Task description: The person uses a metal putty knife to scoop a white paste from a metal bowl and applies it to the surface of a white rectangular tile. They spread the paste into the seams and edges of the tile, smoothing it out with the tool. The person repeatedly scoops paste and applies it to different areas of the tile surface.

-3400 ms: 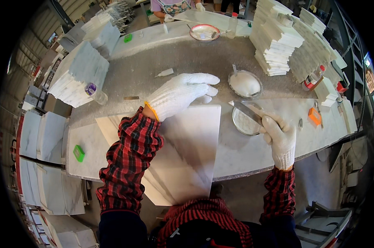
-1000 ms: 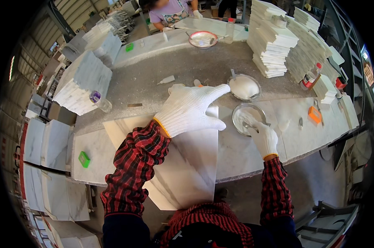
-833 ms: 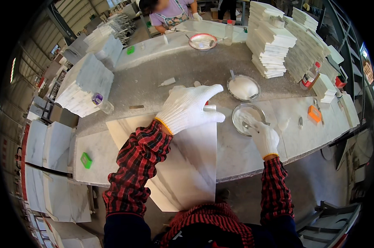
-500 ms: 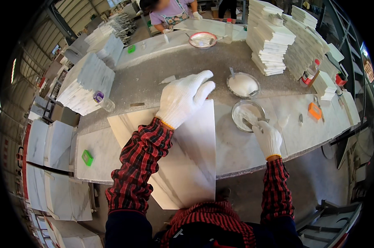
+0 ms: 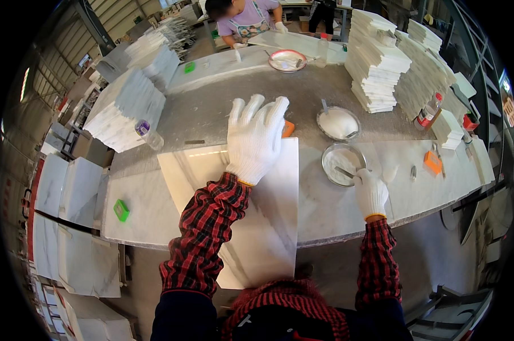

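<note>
My right hand (image 5: pixel 372 194), in a white knitted glove, is closed on a thin flat-bladed spatula (image 5: pixel 344 172). The blade lies in a round metal bowl (image 5: pixel 324 169) of white paste or powder. My left hand (image 5: pixel 253 139), also gloved, lies over the far edge of a polished white marble slab (image 5: pixel 265 227) with grey veins. Its fingers are stretched out and slightly apart. An orange block (image 5: pixel 289 129) shows beside these fingers, partly hidden by them. The slab's near end reaches over the bench edge toward my body.
A second bowl of white powder (image 5: pixel 337 122) stands beyond the first. To the right are an orange box (image 5: pixel 432 162) and a red-capped bottle (image 5: pixel 429 110). Stacked slabs (image 5: pixel 376 62) rise on both sides. A green box (image 5: pixel 120 210) sits at left; a co-worker (image 5: pixel 251 20) works across the bench.
My left hand has turned and its fingers have spread, uncovering the orange block and covering a small white tube. The spatula's blade has shifted slightly within the bowl.
</note>
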`<action>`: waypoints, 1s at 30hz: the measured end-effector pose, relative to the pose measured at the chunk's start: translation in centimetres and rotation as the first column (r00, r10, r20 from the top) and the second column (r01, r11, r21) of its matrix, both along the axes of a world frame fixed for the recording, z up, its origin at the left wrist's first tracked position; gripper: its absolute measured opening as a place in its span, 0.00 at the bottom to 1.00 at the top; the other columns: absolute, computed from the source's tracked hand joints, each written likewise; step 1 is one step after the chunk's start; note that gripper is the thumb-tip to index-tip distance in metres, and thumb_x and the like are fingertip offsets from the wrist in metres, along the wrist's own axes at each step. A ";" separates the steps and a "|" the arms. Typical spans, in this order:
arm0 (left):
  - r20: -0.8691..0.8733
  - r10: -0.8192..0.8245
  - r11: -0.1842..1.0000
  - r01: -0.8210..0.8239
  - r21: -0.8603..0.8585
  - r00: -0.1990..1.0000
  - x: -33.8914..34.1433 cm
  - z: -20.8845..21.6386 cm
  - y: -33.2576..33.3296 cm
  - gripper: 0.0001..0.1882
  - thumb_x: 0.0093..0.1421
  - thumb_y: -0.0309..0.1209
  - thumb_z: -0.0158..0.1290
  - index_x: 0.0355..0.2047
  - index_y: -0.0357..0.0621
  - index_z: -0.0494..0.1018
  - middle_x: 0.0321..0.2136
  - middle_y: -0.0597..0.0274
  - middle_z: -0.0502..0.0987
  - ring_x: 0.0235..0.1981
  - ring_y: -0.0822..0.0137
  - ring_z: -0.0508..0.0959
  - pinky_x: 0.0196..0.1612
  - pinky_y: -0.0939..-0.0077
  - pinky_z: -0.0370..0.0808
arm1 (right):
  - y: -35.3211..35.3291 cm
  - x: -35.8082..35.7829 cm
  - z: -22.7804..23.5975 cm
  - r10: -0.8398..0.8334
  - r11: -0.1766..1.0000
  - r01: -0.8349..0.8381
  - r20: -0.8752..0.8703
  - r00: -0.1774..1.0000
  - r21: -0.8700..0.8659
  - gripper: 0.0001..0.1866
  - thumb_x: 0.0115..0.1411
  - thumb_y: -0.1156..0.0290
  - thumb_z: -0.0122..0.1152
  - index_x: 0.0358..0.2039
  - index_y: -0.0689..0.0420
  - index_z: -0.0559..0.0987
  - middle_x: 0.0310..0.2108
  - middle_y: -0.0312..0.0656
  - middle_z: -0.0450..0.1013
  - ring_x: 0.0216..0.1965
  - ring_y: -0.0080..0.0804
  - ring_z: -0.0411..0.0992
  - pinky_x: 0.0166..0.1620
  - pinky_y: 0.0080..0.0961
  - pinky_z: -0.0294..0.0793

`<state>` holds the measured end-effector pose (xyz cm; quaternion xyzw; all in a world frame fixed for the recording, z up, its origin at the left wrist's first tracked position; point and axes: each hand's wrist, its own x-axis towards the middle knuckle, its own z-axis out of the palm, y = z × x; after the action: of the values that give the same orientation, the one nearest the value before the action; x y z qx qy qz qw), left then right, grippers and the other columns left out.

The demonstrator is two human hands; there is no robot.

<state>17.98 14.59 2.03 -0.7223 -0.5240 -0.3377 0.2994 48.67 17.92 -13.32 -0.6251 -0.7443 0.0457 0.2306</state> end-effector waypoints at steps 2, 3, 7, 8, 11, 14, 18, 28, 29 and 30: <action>0.010 0.067 0.997 -0.068 0.043 0.998 0.0 -0.1 -0.9 0.21 0.61 0.28 0.56 0.55 0.48 0.75 0.41 0.57 0.83 0.53 0.49 0.75 0.60 0.41 0.63 | -0.3 0.8 2.5 0.065 0.993 -0.065 -0.002 0.998 0.096 0.09 0.64 0.63 0.57 0.32 0.51 0.82 0.31 0.45 0.80 0.37 0.49 0.79 0.40 0.44 0.78; 0.013 0.108 0.992 -0.109 0.063 0.994 -0.2 -0.2 -1.6 0.22 0.60 0.27 0.56 0.56 0.47 0.75 0.42 0.58 0.83 0.56 0.49 0.74 0.63 0.38 0.59 | -0.2 1.0 3.6 0.106 0.984 -0.104 -0.004 0.994 0.144 0.08 0.64 0.64 0.57 0.32 0.51 0.82 0.31 0.45 0.79 0.37 0.49 0.79 0.40 0.43 0.78; 0.161 0.135 0.970 -0.163 0.178 0.978 -0.8 -2.7 -2.7 0.18 0.62 0.28 0.57 0.53 0.47 0.78 0.41 0.59 0.83 0.55 0.49 0.75 0.63 0.35 0.58 | 1.7 3.2 8.1 0.193 0.980 -0.195 -0.071 0.979 -0.030 0.10 0.66 0.66 0.59 0.44 0.53 0.83 0.35 0.45 0.81 0.31 0.41 0.78 0.35 0.35 0.76; 0.182 0.153 0.970 -0.183 0.161 0.971 -0.9 -3.0 -3.0 0.15 0.64 0.30 0.57 0.51 0.47 0.80 0.37 0.60 0.82 0.48 0.54 0.78 0.63 0.39 0.60 | 2.1 2.8 9.4 0.263 0.962 -0.273 -0.207 0.942 -0.020 0.10 0.66 0.68 0.59 0.44 0.54 0.83 0.34 0.44 0.80 0.29 0.37 0.77 0.34 0.32 0.75; 0.196 0.177 0.960 -0.213 0.181 0.964 -1.4 -4.7 -3.0 0.14 0.65 0.31 0.57 0.50 0.49 0.80 0.32 0.62 0.81 0.39 0.59 0.79 0.63 0.47 0.63 | 3.2 0.2 13.8 0.405 0.878 -0.478 -0.525 0.748 -0.004 0.10 0.66 0.71 0.59 0.45 0.58 0.83 0.31 0.39 0.78 0.26 0.24 0.72 0.31 0.25 0.72; 0.189 0.152 0.962 -0.189 0.195 0.970 -1.4 -4.6 -2.7 0.12 0.65 0.31 0.57 0.48 0.50 0.80 0.30 0.65 0.80 0.32 0.62 0.78 0.59 0.54 0.67 | 5.1 -2.7 16.3 0.470 0.745 -0.665 -0.669 0.576 -0.049 0.11 0.65 0.74 0.59 0.46 0.61 0.83 0.31 0.36 0.77 0.28 0.18 0.70 0.32 0.21 0.71; 0.162 0.131 0.977 -0.155 0.147 0.978 -2.0 -4.4 -2.7 0.10 0.64 0.29 0.57 0.46 0.49 0.80 0.31 0.65 0.81 0.30 0.61 0.75 0.51 0.58 0.69 | 7.0 -7.7 18.2 0.643 0.565 -0.824 -0.606 0.469 -0.039 0.11 0.63 0.74 0.61 0.45 0.61 0.83 0.33 0.35 0.78 0.31 0.19 0.72 0.36 0.21 0.73; 0.167 0.076 0.977 -0.107 0.185 0.983 -2.1 -4.3 -2.3 0.12 0.61 0.26 0.59 0.45 0.45 0.78 0.36 0.61 0.83 0.27 0.60 0.74 0.47 0.58 0.69 | 8.7 -10.8 19.5 0.792 0.410 -0.905 -0.448 0.414 -0.112 0.08 0.61 0.73 0.65 0.38 0.61 0.84 0.36 0.39 0.81 0.38 0.27 0.76 0.46 0.26 0.75; 0.164 0.069 0.975 -0.101 0.196 0.984 -2.1 -4.2 -2.2 0.12 0.61 0.26 0.59 0.45 0.45 0.78 0.36 0.61 0.83 0.27 0.61 0.74 0.47 0.59 0.69 | 9.0 -10.6 19.3 0.817 0.403 -0.911 -0.414 0.403 -0.090 0.07 0.61 0.73 0.65 0.38 0.61 0.84 0.35 0.38 0.81 0.37 0.27 0.76 0.46 0.26 0.75; 0.157 0.066 0.978 -0.095 0.187 0.985 -2.1 -4.1 -2.2 0.11 0.62 0.25 0.58 0.45 0.45 0.78 0.34 0.62 0.83 0.27 0.61 0.74 0.45 0.61 0.68 | 9.3 -10.5 19.1 0.837 0.398 -0.915 -0.381 0.393 -0.069 0.07 0.61 0.73 0.65 0.37 0.61 0.85 0.35 0.38 0.81 0.37 0.27 0.76 0.45 0.27 0.75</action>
<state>15.92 12.40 -2.05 -0.6404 -0.5386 -0.4281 0.3413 38.21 27.17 5.76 -0.1435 -0.9060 0.3508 0.1884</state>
